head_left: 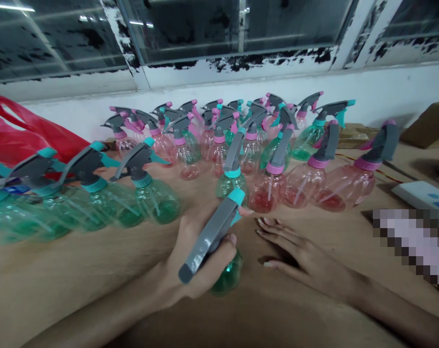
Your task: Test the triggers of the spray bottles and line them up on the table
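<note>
My left hand (pixel 201 251) is wrapped around the neck of a green spray bottle (pixel 228 278), whose grey trigger head has a teal nozzle pointing away from me. One finger reaches the teal trigger. Most of the bottle's neck is hidden by the hand. To the right, my right hand (pixel 299 253) rests on the tabletop with its fingers stretched out, holding nothing. Just beyond its fingertips stands a pink spray bottle (pixel 266 191). Another green spray bottle (pixel 231 181) is right behind the one in my left hand.
Several green spray bottles (pixel 157 200) form a row at the left. More pink and green ones crowd the back of the wooden table (pixel 107 275). A red plastic bag (pixel 41 135) lies at the far left. A white device (pixel 422 195) and a cardboard box (pixel 430 125) are at the right.
</note>
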Tool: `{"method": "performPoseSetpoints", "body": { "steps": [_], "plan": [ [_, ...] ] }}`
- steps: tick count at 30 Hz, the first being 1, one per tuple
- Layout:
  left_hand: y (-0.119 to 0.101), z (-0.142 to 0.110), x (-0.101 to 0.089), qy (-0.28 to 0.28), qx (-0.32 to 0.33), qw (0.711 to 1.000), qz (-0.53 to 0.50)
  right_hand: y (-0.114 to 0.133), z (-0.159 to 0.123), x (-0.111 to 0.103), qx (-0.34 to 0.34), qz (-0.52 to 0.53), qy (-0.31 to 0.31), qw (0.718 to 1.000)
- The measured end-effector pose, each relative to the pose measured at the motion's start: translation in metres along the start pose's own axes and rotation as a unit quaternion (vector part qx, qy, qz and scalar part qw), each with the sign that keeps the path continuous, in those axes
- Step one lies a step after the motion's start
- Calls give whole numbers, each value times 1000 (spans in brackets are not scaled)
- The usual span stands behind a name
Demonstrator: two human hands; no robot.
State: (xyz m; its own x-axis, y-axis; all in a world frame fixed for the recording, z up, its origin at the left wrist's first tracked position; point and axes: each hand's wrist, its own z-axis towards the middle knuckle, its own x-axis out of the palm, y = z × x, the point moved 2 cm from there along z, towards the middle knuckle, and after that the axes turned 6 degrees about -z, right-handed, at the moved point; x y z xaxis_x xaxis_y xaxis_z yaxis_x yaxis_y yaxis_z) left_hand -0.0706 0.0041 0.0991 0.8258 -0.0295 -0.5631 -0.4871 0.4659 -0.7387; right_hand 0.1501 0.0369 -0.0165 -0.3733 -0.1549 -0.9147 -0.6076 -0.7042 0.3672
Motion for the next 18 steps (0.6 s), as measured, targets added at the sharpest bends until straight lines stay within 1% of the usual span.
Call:
{"method": "performPoseSetpoints", "body": {
  "steps": [3,8,11,13,16,18],
  "plan": [
    [-4,2,-4,10,16,1000,3,0,0,0,6,-4,7,1000],
    [-6,6,-5,-2,31,999,-18,0,0,0,12,1,6,1000],
    [-3,6,-2,-2,14,1000,-21,1,0,0,13,-3,11,1000],
    [-1,5,-1,-15,4,1000,-10,2,1,-1,13,-6,12,1000],
    [1,3,1,-37,10,999,-3,3,1,-2,11,-2,5,1000],
    [2,2,2,-38,10,999,-7,3,1,-3,11,3,4,1000]
  ]
}}
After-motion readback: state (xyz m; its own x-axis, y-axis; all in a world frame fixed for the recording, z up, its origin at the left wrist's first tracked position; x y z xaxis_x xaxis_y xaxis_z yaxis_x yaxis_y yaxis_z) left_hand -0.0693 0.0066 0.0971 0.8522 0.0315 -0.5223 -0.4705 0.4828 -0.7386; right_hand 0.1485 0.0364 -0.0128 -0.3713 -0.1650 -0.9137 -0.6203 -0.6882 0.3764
